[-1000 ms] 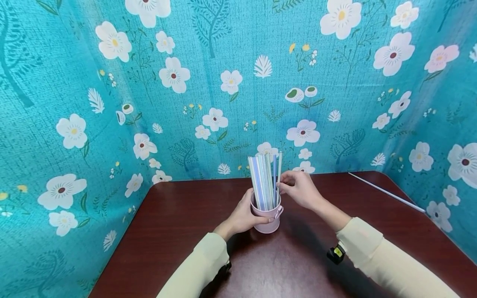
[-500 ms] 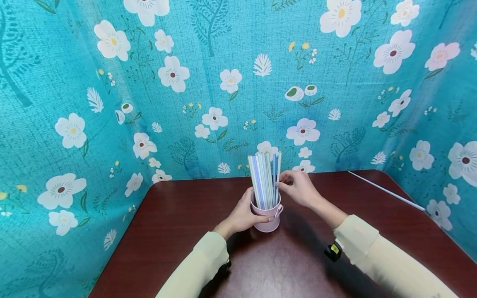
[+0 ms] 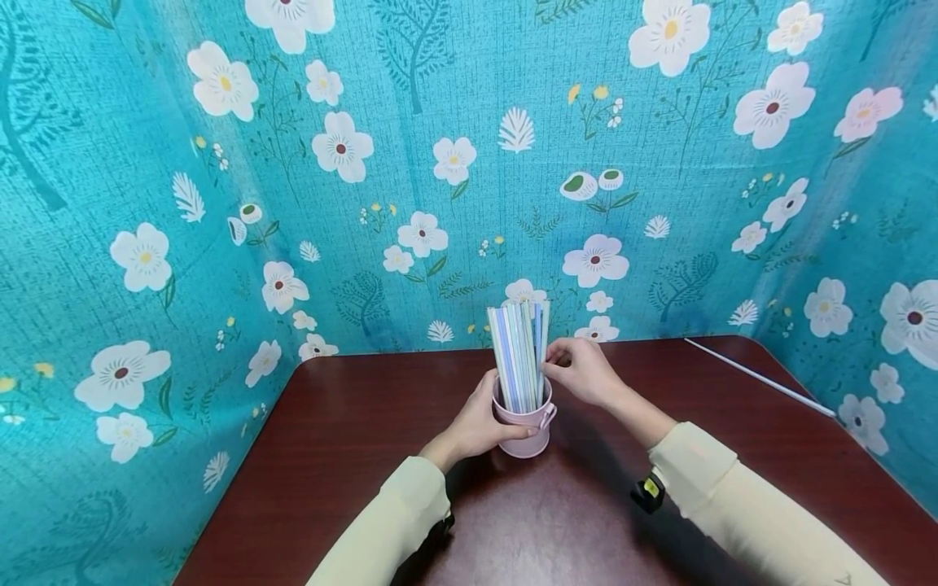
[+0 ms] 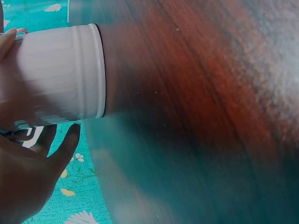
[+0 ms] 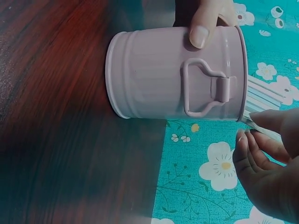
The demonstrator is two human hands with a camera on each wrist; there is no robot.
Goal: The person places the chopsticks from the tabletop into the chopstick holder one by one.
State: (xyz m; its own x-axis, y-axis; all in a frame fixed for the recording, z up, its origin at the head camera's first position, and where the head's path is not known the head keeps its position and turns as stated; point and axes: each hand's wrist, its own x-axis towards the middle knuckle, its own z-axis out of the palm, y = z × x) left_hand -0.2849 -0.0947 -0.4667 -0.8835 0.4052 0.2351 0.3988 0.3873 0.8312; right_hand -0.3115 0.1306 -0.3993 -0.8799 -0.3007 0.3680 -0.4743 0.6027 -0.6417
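Observation:
A small pink metal bucket (image 3: 524,444) stands upright on the table, packed with a bundle of long thin straws (image 3: 517,354) in white, blue and pale green. My left hand (image 3: 476,419) grips the bucket from the left, its thumb lying across the front below the rim. At the right side of the bundle, my right hand (image 3: 586,371) pinches a pale straw (image 3: 545,330) between thumb and fingers just above the rim. In the right wrist view the bucket's side handle (image 5: 205,88) hangs against the wall. The straws' lower ends are hidden inside the bucket.
One long pale straw (image 3: 762,378) lies slanted near the right edge of the dark red table (image 3: 352,488). A turquoise flowered cloth (image 3: 440,195) rises behind the table and along both sides.
My right hand has shifted slightly left, bringing the pinched straw and the blue one beside it closer against the bundle. The left hand and bucket have stayed in place.

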